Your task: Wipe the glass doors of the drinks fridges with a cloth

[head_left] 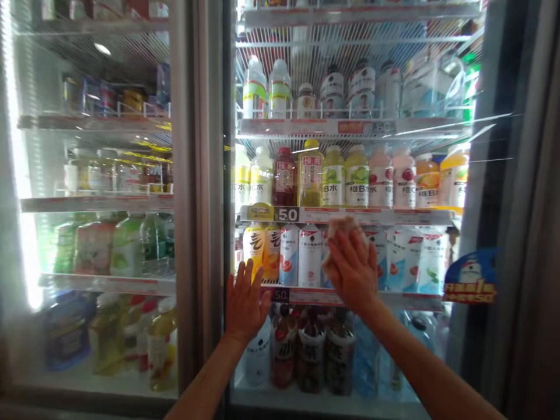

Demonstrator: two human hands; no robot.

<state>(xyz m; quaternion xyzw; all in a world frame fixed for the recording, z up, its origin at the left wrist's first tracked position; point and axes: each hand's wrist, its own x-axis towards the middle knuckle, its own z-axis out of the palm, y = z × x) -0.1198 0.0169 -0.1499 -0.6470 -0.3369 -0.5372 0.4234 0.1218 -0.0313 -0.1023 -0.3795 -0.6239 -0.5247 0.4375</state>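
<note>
I face a drinks fridge with a glass door. My left hand lies flat against the glass near the door's left edge, fingers stretched upward and apart. My right hand presses a pale crumpled cloth against the glass, in front of the third shelf of white and blue bottles. Its fingers lie over the cloth.
A second glass door stands to the left, with hazy bottles behind it. A grey door frame divides the two. Shelves hold several rows of bottles, with price tags. A blue sticker is at the right edge.
</note>
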